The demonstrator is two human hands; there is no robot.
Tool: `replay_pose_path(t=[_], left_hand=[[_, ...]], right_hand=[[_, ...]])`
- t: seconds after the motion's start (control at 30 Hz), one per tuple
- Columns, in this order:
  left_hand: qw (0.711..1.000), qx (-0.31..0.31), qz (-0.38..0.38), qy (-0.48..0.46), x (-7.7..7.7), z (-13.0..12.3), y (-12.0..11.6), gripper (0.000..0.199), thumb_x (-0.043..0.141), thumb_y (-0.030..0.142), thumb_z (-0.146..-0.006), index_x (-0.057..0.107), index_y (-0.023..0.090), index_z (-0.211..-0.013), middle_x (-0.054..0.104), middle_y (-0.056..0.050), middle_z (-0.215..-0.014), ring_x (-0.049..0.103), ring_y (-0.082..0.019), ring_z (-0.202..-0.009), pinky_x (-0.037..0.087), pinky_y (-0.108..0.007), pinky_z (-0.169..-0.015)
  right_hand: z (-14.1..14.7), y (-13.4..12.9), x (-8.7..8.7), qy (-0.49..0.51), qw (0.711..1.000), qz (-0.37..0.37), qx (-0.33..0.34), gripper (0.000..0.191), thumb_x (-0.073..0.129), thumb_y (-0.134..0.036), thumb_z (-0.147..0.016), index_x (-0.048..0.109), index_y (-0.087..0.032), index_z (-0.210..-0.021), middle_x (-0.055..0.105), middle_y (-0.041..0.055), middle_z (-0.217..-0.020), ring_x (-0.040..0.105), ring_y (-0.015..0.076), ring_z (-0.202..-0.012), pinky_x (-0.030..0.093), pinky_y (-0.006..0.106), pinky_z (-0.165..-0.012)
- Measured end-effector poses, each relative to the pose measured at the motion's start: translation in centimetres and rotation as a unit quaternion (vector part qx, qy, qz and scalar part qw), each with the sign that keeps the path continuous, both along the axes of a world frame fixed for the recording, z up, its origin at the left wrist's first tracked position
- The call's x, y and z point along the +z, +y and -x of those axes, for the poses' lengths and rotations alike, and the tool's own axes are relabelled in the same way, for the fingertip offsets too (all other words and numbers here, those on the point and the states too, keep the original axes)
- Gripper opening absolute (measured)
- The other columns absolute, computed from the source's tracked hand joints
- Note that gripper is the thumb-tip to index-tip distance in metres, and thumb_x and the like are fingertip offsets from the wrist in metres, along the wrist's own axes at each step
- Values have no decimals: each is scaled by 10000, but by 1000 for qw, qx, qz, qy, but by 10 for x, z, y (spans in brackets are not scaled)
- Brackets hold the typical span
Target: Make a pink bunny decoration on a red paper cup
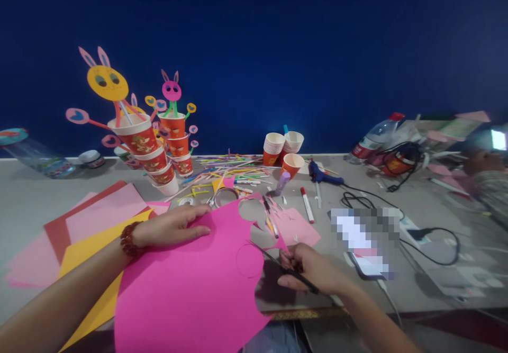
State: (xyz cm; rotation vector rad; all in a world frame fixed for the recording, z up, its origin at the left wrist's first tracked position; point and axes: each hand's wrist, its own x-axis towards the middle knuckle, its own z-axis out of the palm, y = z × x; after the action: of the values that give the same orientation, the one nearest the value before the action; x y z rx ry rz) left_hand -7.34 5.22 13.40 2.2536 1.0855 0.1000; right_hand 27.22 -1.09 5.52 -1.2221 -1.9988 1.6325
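A large bright pink sheet (pixel 186 284) lies at the front of the table and hangs over its edge; its right side has curved cutouts. A thin circle is drawn near that side. My left hand (pixel 174 228) holds the sheet's upper left part, thumb and fingers on it. In my right hand (pixel 301 268) are dark-handled scissors (pixel 299 278), their blades at the sheet's right edge beside the drawn circle. A black pen (pixel 271 218) and pale pink paper scraps (pixel 296 226) lie just beyond.
Cup figures with rabbit faces (pixel 133 133) stand at the back left. Colored sheets (pixel 95 220) lie left. Stacked cups (pixel 273 146), a glue gun (pixel 323 174), a red-capped marker (pixel 307 205) and a phone (pixel 365 247) are beyond and right. Another person's hand (pixel 482 162) shows far right.
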Motion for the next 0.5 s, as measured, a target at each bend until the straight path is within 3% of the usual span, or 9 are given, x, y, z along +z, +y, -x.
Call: replay_pose_path(t=[0.2,0.5], left_hand=[[1000,-5,-7,5,0,1,2,295,468,441,-935,566,224,-1110,675,-30,-1057,623,-198,-951,451,-254,-832],[999,-27,-15,10,4,-1,3,285,449,439,-950,571,211,-1071,673,-22,-989,624,-184,-876,450,-247,-790]], right_hand=[[-1,1,0,-7,1000,-8,0,579,669,-667,-718,313,-220,-622,296,-83,-572,278,81,-516,224,216,-471],[-3,3,0,-2,1000,7,18,539,673,-603,-750,311,-221,-637,267,-97,-569,271,75,-510,207,213,-473]])
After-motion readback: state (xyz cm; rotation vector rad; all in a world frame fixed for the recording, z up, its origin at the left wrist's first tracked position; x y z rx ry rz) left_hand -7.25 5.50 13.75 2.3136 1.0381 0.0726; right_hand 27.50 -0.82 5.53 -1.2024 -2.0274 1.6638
